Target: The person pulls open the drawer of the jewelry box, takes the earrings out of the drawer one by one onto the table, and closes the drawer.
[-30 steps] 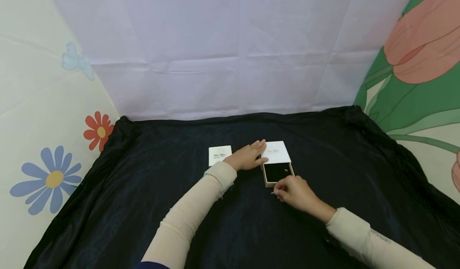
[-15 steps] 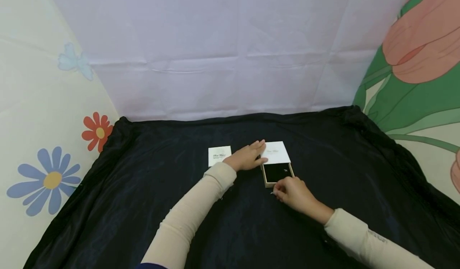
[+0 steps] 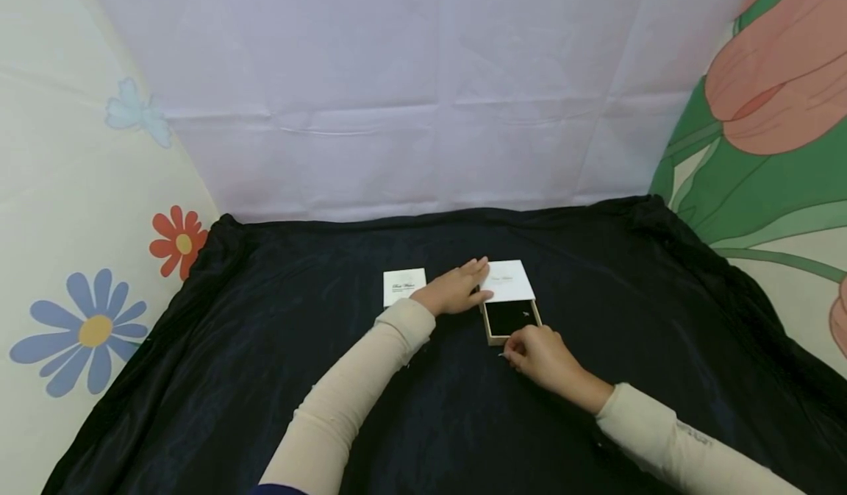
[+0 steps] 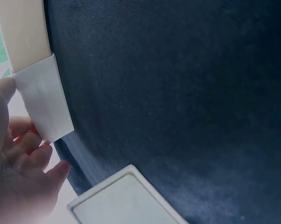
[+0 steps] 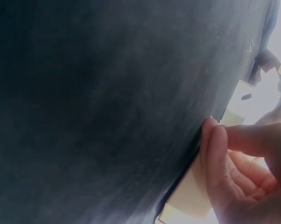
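Note:
A small jewelry box [image 3: 506,280] with a white sleeve stands on the dark cloth, its tan drawer [image 3: 491,333] pulled out toward me. On the drawer's black pad [image 3: 506,317] lies a small silvery piece [image 3: 526,313]. My left hand [image 3: 453,289] holds the sleeve at its left side, thumb at the near corner and fingers toward the far one. Just in front of the drawer, my right hand [image 3: 539,351] pinches a tiny silvery piece [image 3: 501,355] between thumb and fingertips. Its tip barely shows in the right wrist view, too small to tell its kind.
Left of the box lies a square white box or card [image 3: 404,282] with dark print, partly behind my left wrist. Tiny shiny bits [image 3: 408,365] lie on the dark cloth [image 3: 298,296] near my left sleeve. A white sheet [image 3: 423,112] hangs behind the table.
Both hands stay nearly in place, as does the box with its drawer pulled out. Only a slight shift of the head view shows.

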`<action>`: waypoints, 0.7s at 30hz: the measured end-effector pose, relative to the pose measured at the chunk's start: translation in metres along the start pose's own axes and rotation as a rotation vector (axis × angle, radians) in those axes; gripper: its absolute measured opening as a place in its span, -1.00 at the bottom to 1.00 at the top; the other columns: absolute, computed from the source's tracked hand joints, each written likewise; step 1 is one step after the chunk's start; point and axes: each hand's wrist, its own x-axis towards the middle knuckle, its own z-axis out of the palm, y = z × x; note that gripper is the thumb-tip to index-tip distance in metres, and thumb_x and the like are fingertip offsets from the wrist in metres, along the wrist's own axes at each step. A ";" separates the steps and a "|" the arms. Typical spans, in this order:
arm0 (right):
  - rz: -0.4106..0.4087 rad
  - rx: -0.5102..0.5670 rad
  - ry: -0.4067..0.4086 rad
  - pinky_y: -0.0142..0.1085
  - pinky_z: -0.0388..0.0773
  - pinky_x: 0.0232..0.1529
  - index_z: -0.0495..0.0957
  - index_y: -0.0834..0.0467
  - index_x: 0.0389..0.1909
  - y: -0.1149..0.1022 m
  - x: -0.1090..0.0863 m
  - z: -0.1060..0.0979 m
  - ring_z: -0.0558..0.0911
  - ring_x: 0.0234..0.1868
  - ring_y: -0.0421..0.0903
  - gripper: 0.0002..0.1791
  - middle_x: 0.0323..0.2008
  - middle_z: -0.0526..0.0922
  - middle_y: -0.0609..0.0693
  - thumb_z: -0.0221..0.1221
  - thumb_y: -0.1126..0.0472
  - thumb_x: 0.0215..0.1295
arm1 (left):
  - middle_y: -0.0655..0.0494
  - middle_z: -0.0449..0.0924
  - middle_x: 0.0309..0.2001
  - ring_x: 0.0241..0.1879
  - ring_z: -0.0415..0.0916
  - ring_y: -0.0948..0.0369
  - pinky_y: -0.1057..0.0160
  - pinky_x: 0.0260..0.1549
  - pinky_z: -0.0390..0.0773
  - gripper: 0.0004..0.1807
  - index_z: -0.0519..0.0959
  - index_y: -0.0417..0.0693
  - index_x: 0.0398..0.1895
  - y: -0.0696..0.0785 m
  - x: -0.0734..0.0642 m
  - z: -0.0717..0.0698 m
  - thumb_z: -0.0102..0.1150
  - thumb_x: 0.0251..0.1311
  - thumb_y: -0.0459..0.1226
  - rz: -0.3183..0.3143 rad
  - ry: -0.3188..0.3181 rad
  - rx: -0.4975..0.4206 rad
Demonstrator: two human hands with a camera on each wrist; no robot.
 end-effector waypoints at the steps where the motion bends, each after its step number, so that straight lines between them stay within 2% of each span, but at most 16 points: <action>1: 0.001 -0.005 0.002 -0.40 0.44 -0.58 0.66 0.10 -0.55 0.000 0.000 0.000 0.49 -0.65 -0.39 -0.85 -0.65 0.61 -0.22 0.28 0.37 0.15 | 0.05 -0.23 0.54 0.51 -0.24 0.11 0.12 0.43 -0.05 -0.27 -0.13 -0.11 0.52 0.000 0.000 0.000 -0.27 0.47 0.07 0.000 0.001 -0.001; 21: 0.046 -0.054 0.002 -0.35 0.44 -0.57 0.66 0.09 -0.57 -0.006 0.000 -0.001 0.47 -0.64 -0.34 -0.85 -0.64 0.61 -0.19 0.31 0.34 0.13 | 0.05 -0.22 0.54 0.51 -0.24 0.10 0.10 0.42 -0.05 -0.27 -0.11 -0.11 0.52 0.000 -0.001 0.000 -0.26 0.47 0.06 0.008 0.002 -0.011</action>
